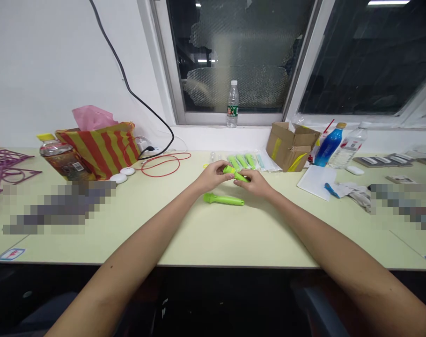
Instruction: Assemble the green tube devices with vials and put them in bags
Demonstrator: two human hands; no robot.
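Above the table, my left hand [213,177] is closed on one end of a bright green plastic piece [229,169] that has a yellowish band. My right hand [255,184] grips the other end, a slim green part [241,176], so both hands meet on it. Fingers hide much of its shape, and I cannot tell whether it is one part or two joined. Just below the hands, a long, tapered green plastic piece [224,200] lies flat on the table, touched by neither hand. Behind them are several similar green pieces in clear bags [241,162].
An open cardboard box [286,147] stands behind on the right, near a blue bottle [328,145] and a white sheet [317,181]. At left are a striped tissue box [104,152], a tilted drink bottle [63,157] and a red cable [160,174]. A water bottle [232,105] occupies the sill.
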